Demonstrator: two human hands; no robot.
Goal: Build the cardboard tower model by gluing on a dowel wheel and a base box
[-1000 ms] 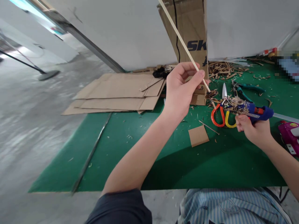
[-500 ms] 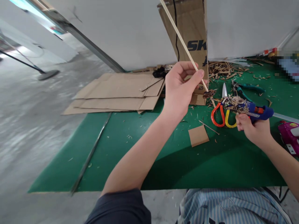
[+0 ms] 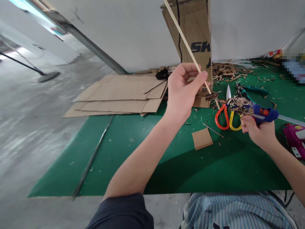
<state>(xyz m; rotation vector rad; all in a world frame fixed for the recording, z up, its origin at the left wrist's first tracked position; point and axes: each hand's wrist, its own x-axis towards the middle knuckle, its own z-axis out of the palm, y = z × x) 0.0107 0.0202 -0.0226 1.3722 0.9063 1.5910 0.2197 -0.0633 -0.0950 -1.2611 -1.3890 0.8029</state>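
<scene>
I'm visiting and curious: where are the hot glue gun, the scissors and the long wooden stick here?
hot glue gun (image 3: pixel 265 116), head view, on its blue body.
scissors (image 3: pixel 216 118), head view, on the orange handle loop.
long wooden stick (image 3: pixel 188 47), head view, on its upper shaft.

Dark sleeve (image 3: pixel 120 212), blue-striped garment (image 3: pixel 234 212)

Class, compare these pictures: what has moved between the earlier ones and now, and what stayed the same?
The left hand shifted slightly leftward, carrying the wooden stick and the dark clump at its tip. The right hand kept its grip on the blue glue gun. The scissors and cardboard square stayed put.
</scene>
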